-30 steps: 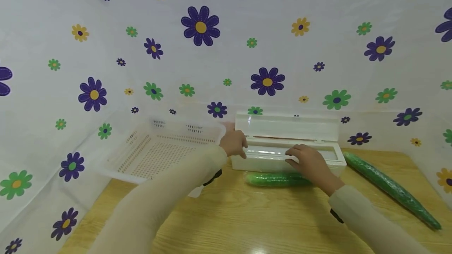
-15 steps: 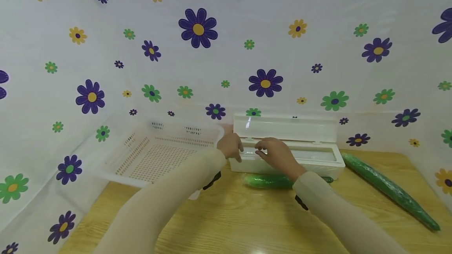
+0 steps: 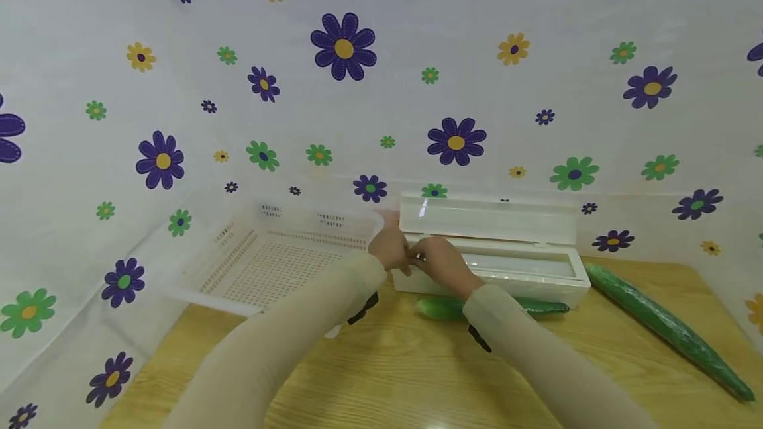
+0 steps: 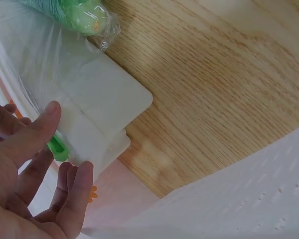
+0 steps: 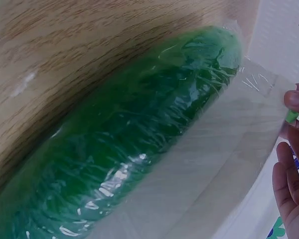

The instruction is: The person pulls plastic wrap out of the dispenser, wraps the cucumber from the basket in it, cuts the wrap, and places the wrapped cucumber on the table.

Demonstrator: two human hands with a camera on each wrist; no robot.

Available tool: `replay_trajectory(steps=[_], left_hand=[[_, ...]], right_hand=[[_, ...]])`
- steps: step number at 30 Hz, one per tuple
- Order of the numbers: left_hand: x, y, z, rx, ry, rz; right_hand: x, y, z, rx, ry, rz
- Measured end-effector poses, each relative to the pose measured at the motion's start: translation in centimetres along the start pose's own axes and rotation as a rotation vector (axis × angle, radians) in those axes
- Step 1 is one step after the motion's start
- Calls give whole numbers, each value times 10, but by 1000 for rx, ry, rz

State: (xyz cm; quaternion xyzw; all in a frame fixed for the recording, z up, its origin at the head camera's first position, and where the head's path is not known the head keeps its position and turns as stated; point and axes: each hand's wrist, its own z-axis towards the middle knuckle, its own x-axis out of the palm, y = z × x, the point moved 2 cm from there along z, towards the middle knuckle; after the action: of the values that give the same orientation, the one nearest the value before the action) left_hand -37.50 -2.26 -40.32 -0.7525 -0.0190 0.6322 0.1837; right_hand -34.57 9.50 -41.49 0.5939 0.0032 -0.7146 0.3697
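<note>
A white cling film dispenser (image 3: pixel 489 283) stands with its lid (image 3: pixel 485 217) raised, clear film hanging over its front. At its left end a small green slide cutter (image 4: pixel 58 151) shows between the fingers. My left hand (image 3: pixel 391 250) is held at that end, thumb and fingers loosely bent around the cutter with a gap. My right hand (image 3: pixel 441 263) meets it there; thumb and forefinger pinch the green cutter, as far as the right wrist view shows. A film-covered cucumber (image 5: pixel 124 134) lies against the dispenser's front, partly hidden behind my right forearm in the head view.
A white perforated basket (image 3: pixel 280 270) stands at the left, close to my left forearm. Another wrapped cucumber (image 3: pixel 667 323) lies slantwise on the wooden table (image 3: pixel 381 363) at the right. A flowered sheet (image 3: pixel 381 85) hangs directly behind everything.
My right hand has moved left along the dispenser's front rim until its fingers met my left hand. The left hand, dispenser and cucumbers have stayed in place.
</note>
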Motion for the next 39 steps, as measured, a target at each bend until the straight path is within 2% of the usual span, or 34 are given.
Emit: replay_trajectory(steps=[6,13,20,24,29,34,39], left_hand=[[1,-1,0,5,8,38],[-2,-2,-4,-10,14,-1],[-3,-1,-7,0,9,0],[-4,-2,-9,0,22,20],[-6,-5,-10,-14,38,94],[-5,-5,-9,-40,38,66],[-3,-3,-7,-37,43,45]], right_hand=[[6,2,3,-36,13,13],[10,1,6,-62,6,4],[7,3,6,-98,-3,-1],[6,2,3,-77,8,29],[4,-1,2,-49,15,22],[3,-4,0,-9,39,28],[-1,-6,-4,5,54,46]])
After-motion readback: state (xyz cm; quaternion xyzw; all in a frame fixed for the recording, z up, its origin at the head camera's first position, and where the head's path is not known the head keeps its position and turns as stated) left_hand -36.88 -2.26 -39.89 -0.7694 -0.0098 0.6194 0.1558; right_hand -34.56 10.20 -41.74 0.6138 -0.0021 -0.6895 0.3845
